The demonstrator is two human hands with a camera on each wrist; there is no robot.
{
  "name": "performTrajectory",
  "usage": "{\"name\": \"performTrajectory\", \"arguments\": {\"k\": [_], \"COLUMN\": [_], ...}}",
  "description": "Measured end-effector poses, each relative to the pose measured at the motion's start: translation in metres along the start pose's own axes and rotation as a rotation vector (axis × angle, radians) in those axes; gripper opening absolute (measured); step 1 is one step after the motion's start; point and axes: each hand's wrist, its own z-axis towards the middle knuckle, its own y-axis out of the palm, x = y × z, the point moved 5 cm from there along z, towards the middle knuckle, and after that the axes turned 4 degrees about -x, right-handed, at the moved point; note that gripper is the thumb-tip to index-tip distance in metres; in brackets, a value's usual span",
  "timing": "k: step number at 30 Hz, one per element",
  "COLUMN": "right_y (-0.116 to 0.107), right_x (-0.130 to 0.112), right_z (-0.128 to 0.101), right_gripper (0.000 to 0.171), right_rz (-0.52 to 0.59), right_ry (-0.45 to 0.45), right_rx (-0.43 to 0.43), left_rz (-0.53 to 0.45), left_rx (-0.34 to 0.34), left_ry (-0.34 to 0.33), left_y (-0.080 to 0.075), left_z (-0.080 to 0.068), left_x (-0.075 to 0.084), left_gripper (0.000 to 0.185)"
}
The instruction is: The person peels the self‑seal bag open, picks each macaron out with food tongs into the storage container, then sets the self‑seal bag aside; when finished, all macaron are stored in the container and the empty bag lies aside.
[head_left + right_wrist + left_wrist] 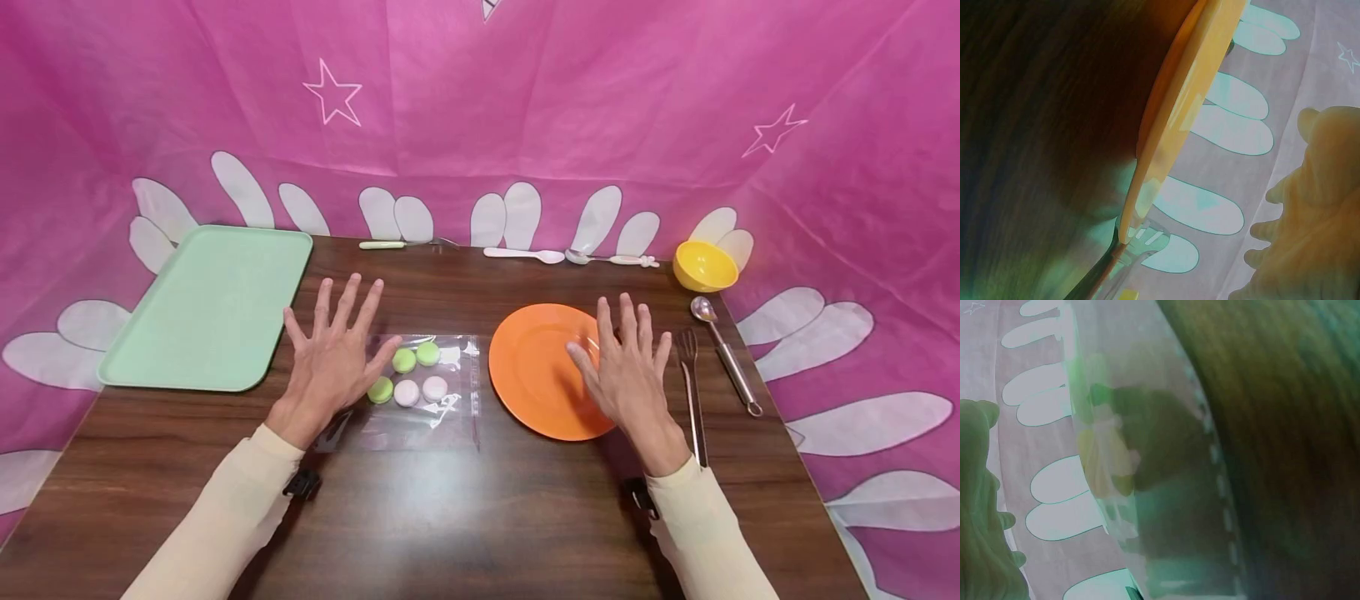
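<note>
Fingers (352, 304) of the left hand (333, 367) are spread wide and hold nothing, lying over the left edge of the clear bag (420, 392) of green and pink macarons (412, 379) in the middle of the surface (450, 517); the right hand (626, 371) is just as splayed over the right side of the orange plate (528, 367). To open the bag cleanly, I judge the left hand should pin its near-left corner flat while the right comes across to pinch the sealed edge, pulling gently so the fragile shells are not crushed.
</note>
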Motion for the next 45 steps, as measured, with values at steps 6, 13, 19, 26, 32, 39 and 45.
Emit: {"name": "performTrajectory", "arguments": {"k": [6,13,19,26,32,39,45], "right_y": [-0.003,0.0,0.006,0.009,0.019,0.039,0.053], "right_x": [-0.003,-0.01,-0.026,-0.053,-0.08,-0.109,-0.128], "right_z": [-0.004,-0.01,-0.02,-0.04,-0.063,-0.072,-0.071], "right_gripper": [0.083,0.08,0.072,0.056,0.037,0.013,0.024], "right_rz": [0.006,0.047,0.056,0.064,0.086,0.218,0.179], "right_ry": [-0.025,-0.006,-0.006,-0.133,-0.282,-0.322,-0.329], "right_rx": [0.059,0.055,0.001,0.026,0.048,-0.131,-0.223], "left_rz": [0.007,-0.045,-0.133,-0.124,-0.095,-0.084,-0.035], "left_rx": [0.006,0.043,-0.046,-0.183,-0.19,-0.198,-0.205], "left_ry": [0.013,0.059,0.288,0.409,0.376,0.436,0.452], "left_y": [-0.002,-0.005,0.002,0.013,0.02,0.027,0.034], "left_z": [-0.003,-0.012,-0.028,-0.025,-0.019,-0.028,-0.033], "left_x": [0.003,0.025,0.067,0.085,0.081,0.084,0.087], "left_gripper": [0.086,0.078,0.05,0.054,0.046,0.048,0.057]}}
